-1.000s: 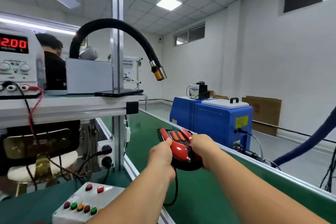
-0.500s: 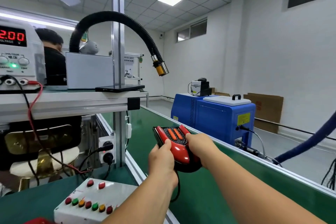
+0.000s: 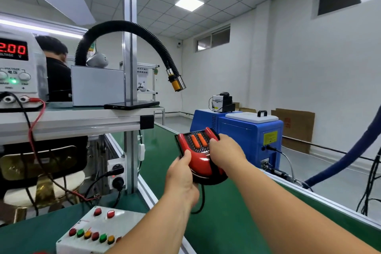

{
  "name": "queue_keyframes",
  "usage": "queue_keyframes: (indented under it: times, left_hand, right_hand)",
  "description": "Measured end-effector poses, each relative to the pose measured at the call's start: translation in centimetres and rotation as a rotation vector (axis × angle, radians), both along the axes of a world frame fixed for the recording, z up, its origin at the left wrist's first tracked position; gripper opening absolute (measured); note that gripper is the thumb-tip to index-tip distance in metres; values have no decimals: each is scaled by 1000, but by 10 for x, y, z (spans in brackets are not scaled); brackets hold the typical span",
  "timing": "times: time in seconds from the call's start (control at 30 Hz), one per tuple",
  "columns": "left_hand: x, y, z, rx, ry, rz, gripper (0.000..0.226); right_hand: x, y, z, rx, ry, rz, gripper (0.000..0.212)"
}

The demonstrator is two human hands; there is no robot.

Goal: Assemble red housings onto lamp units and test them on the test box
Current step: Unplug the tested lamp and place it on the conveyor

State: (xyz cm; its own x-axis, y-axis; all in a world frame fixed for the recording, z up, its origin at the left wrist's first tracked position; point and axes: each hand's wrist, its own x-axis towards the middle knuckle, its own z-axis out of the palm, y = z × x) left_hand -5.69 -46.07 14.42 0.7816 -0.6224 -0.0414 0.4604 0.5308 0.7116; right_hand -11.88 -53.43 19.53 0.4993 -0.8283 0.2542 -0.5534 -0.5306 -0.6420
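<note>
Lamp unit with glossy red plastic housing (image 3: 199,158), black honeycomb face and two orange oblong lenses, held in the air over the green conveyor belt (image 3: 226,222), well out in front of the body. Long axis runs away from the person and slightly leftward; the open, forked end points far, the rounded red nose points near.

Left hand (image 3: 181,179): closed on the near-left flank of the housing, thumb laid along the red edge, other fingers curled underneath and hidden. Right hand (image 3: 225,151): closed over the right flank further up, fingers wrapped over the far-right prong, palm down. Both hands touch the part; neither is free.

Black lead (image 3: 201,202) hangs in a loop from under the rounded end, dropping behind the left wrist. Where it ends cannot be made out.

White test box with a row of red, green and amber push-buttons (image 3: 97,231) sits on the bench near-left, below and to the left of the left forearm, well apart from the lamp.

Judgement: housing looks seated; hands appear to be pressing or checking fit. Test box lies on the left side, so the left hand is the nearer one for the buttons; the right would then have to carry the unit alone, gripping across its width.
</note>
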Motion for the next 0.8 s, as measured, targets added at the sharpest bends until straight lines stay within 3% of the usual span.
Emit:
queue_keyframes:
  times: [0.13,0.2,0.4,0.5,0.57,0.7,0.8]
  left_hand:
    - [-20,0,-31,-114,100,-221,37]
    - [-28,-2,-37,-123,102,-237,35]
    - [-53,9,-5,56,-254,-275,33]
    - [-80,18,28,10,-401,-327,29]
    - [-108,28,50,-98,-475,-355,27]
    - [-189,39,104,-349,-656,-419,55]
    - [-259,35,131,-564,-643,-530,31]
  right_hand:
    - [-19,7,-15,-197,8,-100,48]
    - [-30,7,-28,-176,2,-112,51]
    - [-74,10,-31,120,-240,-169,44]
    - [-112,24,-10,128,-403,-199,44]
    - [-142,33,12,33,-500,-202,47]
    - [-229,53,68,-308,-633,-263,48]
    - [-314,77,102,-601,-652,-351,46]
